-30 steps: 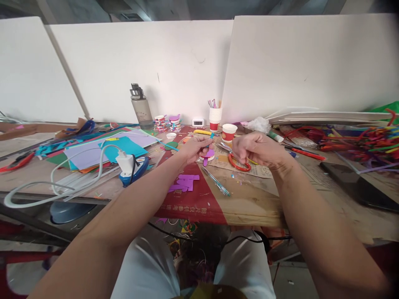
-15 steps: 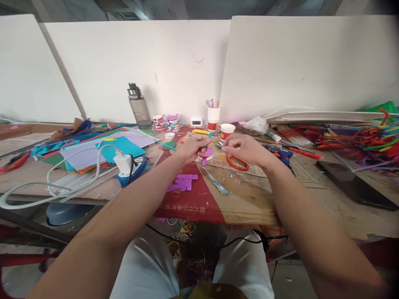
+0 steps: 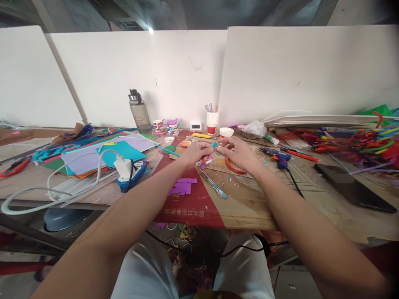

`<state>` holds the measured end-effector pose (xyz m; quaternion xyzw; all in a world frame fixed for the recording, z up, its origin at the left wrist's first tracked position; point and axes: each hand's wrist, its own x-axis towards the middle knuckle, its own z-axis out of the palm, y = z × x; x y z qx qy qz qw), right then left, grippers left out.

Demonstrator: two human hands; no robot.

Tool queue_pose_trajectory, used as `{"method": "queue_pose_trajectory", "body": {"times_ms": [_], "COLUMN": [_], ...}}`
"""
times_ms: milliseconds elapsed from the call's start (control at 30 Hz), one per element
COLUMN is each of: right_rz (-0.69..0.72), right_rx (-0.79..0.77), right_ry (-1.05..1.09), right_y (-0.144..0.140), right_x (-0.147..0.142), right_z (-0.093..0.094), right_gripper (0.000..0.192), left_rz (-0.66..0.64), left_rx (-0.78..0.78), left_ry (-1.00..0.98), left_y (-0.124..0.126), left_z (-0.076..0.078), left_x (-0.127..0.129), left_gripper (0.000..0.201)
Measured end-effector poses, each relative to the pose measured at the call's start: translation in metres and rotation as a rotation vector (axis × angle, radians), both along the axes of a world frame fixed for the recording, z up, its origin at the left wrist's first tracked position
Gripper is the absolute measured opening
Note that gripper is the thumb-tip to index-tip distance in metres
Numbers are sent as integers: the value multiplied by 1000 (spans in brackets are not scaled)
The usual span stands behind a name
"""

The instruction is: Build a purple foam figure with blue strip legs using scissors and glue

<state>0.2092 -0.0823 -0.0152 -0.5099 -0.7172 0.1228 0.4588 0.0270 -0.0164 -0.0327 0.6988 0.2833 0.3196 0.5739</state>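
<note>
A person sits at a cluttered craft table (image 3: 249, 207), both bare arms stretched forward. The left hand (image 3: 196, 151) and the right hand (image 3: 237, 151) meet over the middle of the table, fingertips pinched narrow on a small blue strip (image 3: 214, 145) held between them, just above a pink and purple paper piece (image 3: 206, 160) that lies on the table. Red-handled scissors (image 3: 234, 166) lie under the right hand.

As a judgement, the strip is tiny and thin, so it could tear or slip from the pinch and be lost among the paper scraps below. A blue glue gun (image 3: 278, 155) lies just right of the right hand with its cord (image 3: 294, 182) trailing toward the person; a sweep of the right forearm could snag the cord or brush the nozzle. An open paper cup (image 3: 226, 132) stands just behind the hands and could be knocked over.

For writing, a red printed sheet (image 3: 193, 205) at the near table edge carries a line of light characters, seen upside down and too small to read. A small white clock (image 3: 196, 125) at the back wall shows a display that is not legible. No brand can be made out on the water bottle (image 3: 139, 111).
</note>
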Motion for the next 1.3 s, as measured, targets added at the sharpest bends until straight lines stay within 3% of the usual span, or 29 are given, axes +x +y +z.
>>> {"method": "queue_pose_trajectory", "body": {"times_ms": [200,367,533,667,900,1100,1300], "right_rz": [5,-75,-117,-79,-56,-60,-20], "right_rx": [-44,-79,-101,-112,-109,-102,-138], "right_ry": [-22,72,226,320,307,290,371], "right_y": [-1,-2,0,2,3,2,0], "right_x": [-4,-4,-4,-3,-3,-4,-6], "right_z": [-3,0,1,-1,-4,-3,-2], "right_gripper": [12,14,21,23,25,28,25], "left_rz": [-4,43,140,117,102,205,298], "left_rx": [204,245,261,233,260,564,725], "left_ry": [158,195,98,53,99,109,229], "left_y": [-9,-16,-15,-14,-12,-19,-28], "left_z": [2,6,7,7,3,5,13], "left_x": [5,9,9,8,7,9,8], "left_gripper": [26,22,12,16,24,35,23]}}
